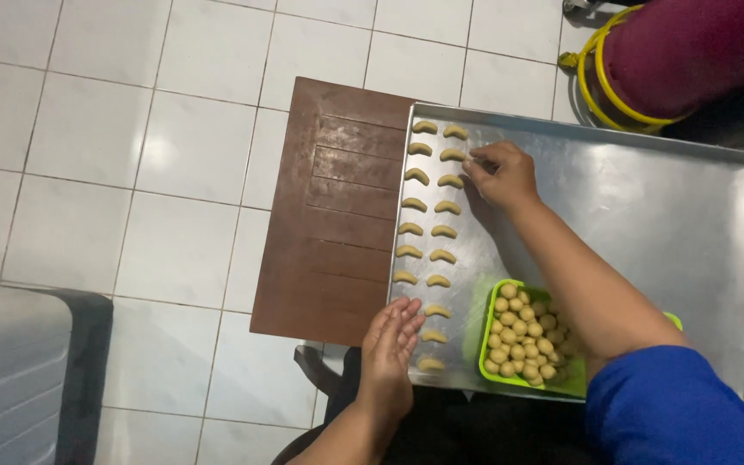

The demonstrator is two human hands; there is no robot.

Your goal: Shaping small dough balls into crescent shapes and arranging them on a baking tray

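A large metal baking tray (647,215) lies on the floor in front of me. Two columns of crescent-shaped dough pieces (428,231) run along its left side. My right hand (501,175) reaches to the top of the tray, fingers pinched on a dough piece beside the second column. My left hand (392,344) rests at the tray's near left edge, fingers apart and holding nothing. A green container (497,297) full of small dough balls (523,334) sits in the tray under my right forearm.
A brown wooden board (329,215) lies on the white tiled floor, left of the tray. A grey box (19,370) stands at the lower left. A maroon cylinder with yellow rings (673,52) is at the top right.
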